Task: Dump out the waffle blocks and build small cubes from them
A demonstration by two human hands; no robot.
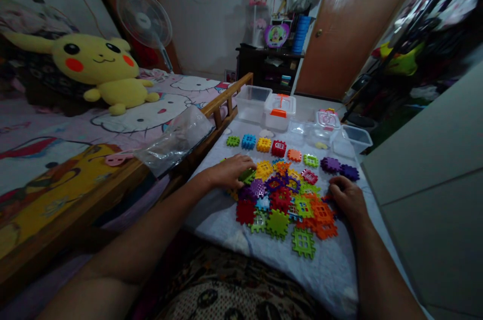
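My left hand (pixel 232 169) is at the left edge of a pile of plastic building pieces, its fingers closed around a green notched building piece (pixel 247 176). On the right side of the pile rests my right hand (pixel 347 198), fingers curled, with a bit of red by its fingertips; what it grips is mostly hidden. Between the hands lie square interlocking pieces, such as a yellow window piece (pixel 264 169), a dark red piece (pixel 245 212), a green piece (pixel 277 223) and an orange piece (pixel 323 212). Behind the pile runs a row of small colour-sorted stacks, including a blue stack (pixel 249 141) and a purple stack (pixel 330 164).
At the table's far end stand a clear bin (pixel 253 103), a lidded box with orange handle (pixel 279 112) and an open clear container (pixel 356 139). A wooden bed rail (pixel 226 101) borders the left side, with a plastic bag (pixel 179 141) over it. A white cabinet (pixel 433 179) stands right.
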